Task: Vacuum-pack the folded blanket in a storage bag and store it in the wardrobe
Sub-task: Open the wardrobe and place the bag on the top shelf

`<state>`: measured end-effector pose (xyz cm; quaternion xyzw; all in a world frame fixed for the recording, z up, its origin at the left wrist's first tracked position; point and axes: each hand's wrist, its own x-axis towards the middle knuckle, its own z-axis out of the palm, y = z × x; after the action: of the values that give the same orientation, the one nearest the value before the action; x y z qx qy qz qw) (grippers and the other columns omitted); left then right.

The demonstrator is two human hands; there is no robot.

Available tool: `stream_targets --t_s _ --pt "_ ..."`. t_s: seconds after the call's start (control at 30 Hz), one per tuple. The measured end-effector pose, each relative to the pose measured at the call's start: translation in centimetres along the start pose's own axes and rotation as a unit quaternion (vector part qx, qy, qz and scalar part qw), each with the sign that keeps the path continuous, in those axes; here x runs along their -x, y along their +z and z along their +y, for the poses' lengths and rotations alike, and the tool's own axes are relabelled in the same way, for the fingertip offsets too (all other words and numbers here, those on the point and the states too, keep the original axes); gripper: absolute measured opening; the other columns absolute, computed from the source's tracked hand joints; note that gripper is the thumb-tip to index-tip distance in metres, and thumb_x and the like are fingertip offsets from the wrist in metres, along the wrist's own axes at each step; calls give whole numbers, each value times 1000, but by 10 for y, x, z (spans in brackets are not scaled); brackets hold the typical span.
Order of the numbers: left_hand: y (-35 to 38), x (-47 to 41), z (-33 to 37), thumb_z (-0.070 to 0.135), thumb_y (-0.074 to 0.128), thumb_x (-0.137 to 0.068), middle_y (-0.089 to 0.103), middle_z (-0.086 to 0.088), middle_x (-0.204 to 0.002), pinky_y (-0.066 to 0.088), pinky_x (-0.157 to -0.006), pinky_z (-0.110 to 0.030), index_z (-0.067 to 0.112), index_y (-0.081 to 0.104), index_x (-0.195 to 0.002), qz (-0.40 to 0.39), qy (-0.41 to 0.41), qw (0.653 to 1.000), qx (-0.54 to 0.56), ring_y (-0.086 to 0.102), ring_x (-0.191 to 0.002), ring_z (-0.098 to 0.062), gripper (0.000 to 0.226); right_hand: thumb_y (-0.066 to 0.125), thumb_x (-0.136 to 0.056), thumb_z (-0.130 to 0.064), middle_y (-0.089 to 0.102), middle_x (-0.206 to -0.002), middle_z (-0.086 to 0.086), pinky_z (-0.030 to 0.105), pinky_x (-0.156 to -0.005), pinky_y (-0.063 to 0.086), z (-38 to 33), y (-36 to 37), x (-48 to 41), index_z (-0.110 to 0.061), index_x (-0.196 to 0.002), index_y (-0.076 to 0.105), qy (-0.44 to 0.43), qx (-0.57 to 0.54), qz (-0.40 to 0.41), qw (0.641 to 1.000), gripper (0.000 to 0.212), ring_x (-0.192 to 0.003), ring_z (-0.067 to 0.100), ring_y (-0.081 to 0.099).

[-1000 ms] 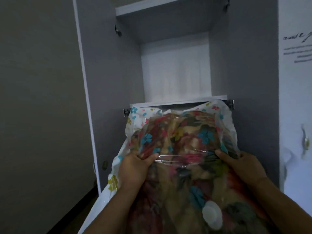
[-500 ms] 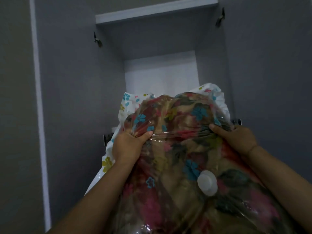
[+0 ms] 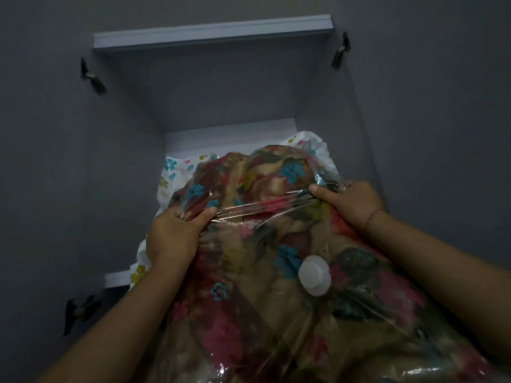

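Fingers of the left hand [image 3: 171,235] and right hand [image 3: 350,202] gripped bunched plastic of the clear flower-printed vacuum storage bag [image 3: 276,286] holding a floral folded blanket [image 3: 257,194], its far end inside the grey wardrobe [image 3: 221,87] compartment above a white shelf [image 3: 116,280].

1 wardrobe shelf [image 3: 117,280], pale front edge; storage bag [image 3: 276,313] holding blanket [image 3: 262,189] lies across it, near end overhanging.
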<state>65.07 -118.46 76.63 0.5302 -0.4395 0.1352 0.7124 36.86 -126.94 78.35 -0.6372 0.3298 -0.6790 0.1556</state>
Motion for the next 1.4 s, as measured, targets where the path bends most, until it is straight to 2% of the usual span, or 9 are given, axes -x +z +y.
stream_targets --t_s 0.33,0.5,0.73,0.83,0.93,1.07,1.17,1.33,1.4 --pt "93 -86 -24 68 78 -59 72 -9 -88 55 -83 -44 18 71 -87 73 4 997 -29 68 -85 -31 57 71 -64 -65 64 -69 2 30 -63 52 57 57 -129 -17 -65 60 -24 48 -31 998 49 -67 18 64" --pt "114 -122 -33 63 82 -57 71 -15 -92 54 -82 -41 12 62 -75 30 -39 997 -52 67 -88 -34 58 47 -52 -91 59 -118 18 44 -91 49 55 61 -143 -5 -116 57 30 213 -79 973 108 -102 33 59" --pt "116 -154 -39 54 80 -69 66 -13 -97 49 -78 -33 7 63 -87 -55 -36 993 -102 61 -86 -29 53 26 -53 -97 7 -156 -14 41 -116 1 -32 52 8 -47 -143 8 -311 270 -86 907 105 -145 12 3" --pt "112 -156 -33 57 76 -73 67 -16 -111 39 -71 -29 1 65 -105 -93 -48 986 -133 56 -82 -27 65 56 -60 -80 22 -156 -7 44 -112 13 1 78 74 -38 -146 20 -407 303 -43 861 102 -143 18 18" --pt "112 -156 -30 59 75 -74 64 -17 -119 37 -70 -28 -2 60 -117 -115 -63 978 -160 58 -85 -26 76 42 -56 -91 27 -155 -2 52 -110 13 26 98 86 -30 -147 26 -385 338 -65 856 111 -144 24 20" --pt "108 -155 -28 65 72 -72 55 -18 -135 46 -90 -33 -3 48 -132 -137 -72 973 -169 55 -119 -35 94 28 -56 -97 33 -152 -4 56 -112 4 20 114 71 -29 -145 31 -327 344 -73 877 112 -143 24 22" --pt "100 -148 -8 81 53 -73 26 -18 -157 29 -115 -50 3 20 -151 -170 -39 952 -253 28 -143 -38 115 25 -57 -96 40 -147 -3 53 -112 2 10 128 55 -30 -140 36 -320 341 -51 882 107 -140 25 28" --pt "53 -100 59 78 23 -85 24 1 -160 24 -114 -41 27 28 -152 -388 86 892 -214 27 -145 -21 84 21 -47 -99 33 -150 -9 51 -116 -2 -14 135 23 -33 -143 29 -315 316 -30 894 116 -142 17 20" --pt "28 -92 65 68 22 -91 44 21 -141 32 -103 -14 39 46 -133 -454 113 862 -196 44 -124 12 57 24 -45 -97 35 -148 -11 49 -117 0 -19 135 10 -35 -141 29 -308 303 -37 901 115 -141 13 21"
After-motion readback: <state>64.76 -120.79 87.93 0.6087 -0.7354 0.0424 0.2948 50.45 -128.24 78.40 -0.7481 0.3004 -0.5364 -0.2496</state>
